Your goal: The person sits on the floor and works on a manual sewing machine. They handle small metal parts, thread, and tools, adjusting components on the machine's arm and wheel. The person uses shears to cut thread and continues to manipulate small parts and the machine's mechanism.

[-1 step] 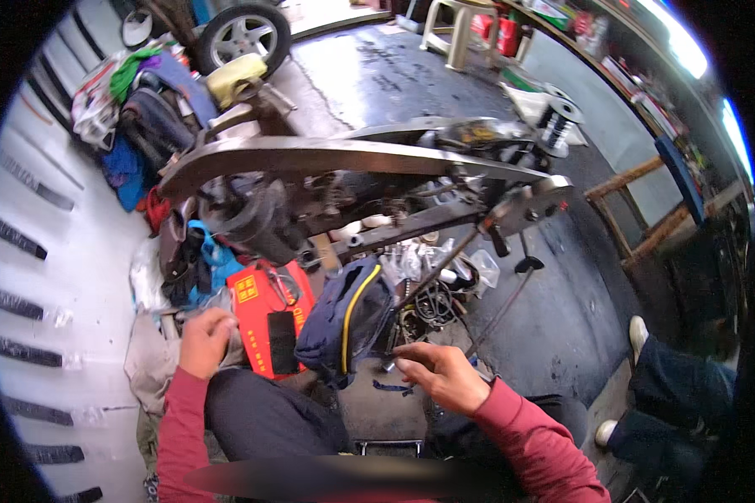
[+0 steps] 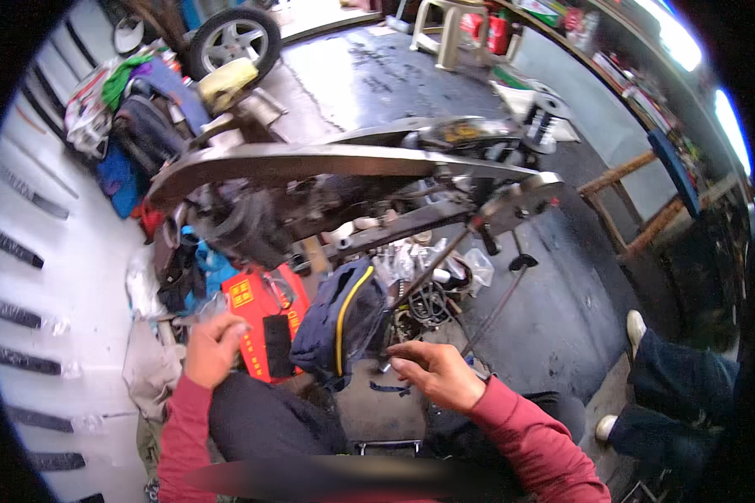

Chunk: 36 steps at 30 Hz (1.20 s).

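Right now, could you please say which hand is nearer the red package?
Left. The left hand is at the left edge of the red package; the right hand is farther, right of the navy bag.

A tyred wheel (image 2: 235, 40) stands well apart from a cream plastic stool (image 2: 447, 46) and a wooden frame (image 2: 654, 226).

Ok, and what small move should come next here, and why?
Perhaps bring the left hand across to steady the dark blue bag: that hand is apart from it, to its left, while the right hand is close by its lower right side. Whether either hand pinches something is unclear.
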### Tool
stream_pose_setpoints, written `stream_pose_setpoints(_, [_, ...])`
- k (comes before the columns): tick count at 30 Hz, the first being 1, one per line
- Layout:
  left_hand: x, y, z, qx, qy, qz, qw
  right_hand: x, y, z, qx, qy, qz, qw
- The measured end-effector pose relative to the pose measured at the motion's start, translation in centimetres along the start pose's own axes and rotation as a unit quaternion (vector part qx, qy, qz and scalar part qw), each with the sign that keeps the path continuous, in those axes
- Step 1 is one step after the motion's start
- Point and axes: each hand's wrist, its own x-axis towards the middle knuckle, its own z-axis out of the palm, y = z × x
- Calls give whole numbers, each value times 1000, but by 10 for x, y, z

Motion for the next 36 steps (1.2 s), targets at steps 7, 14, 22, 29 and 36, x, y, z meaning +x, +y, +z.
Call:
stream_pose_setpoints(7, [63, 198, 133, -146, -52, 103, 983, -11, -8, -46, -15, 89, -57, 994])
stream_pose_setpoints(14, [187, 238, 189, 190, 102, 199, 956, -29, -6, -84, -16, 120, -45, 992])
stream_pose_setpoints(22, [184, 244, 176, 269, 102, 204, 936, -39, 5, -105, -83, 150, -106, 980])
stream_pose_setpoints(29, [129, 241, 194, 69, 12, 190, 979, -41, 4, -137, 19, 185, -83, 979])
stream_pose_setpoints(36, [50, 160, 267, -270, -6, 52, 961, -46, -1, -169, 3, 235, -69, 970])
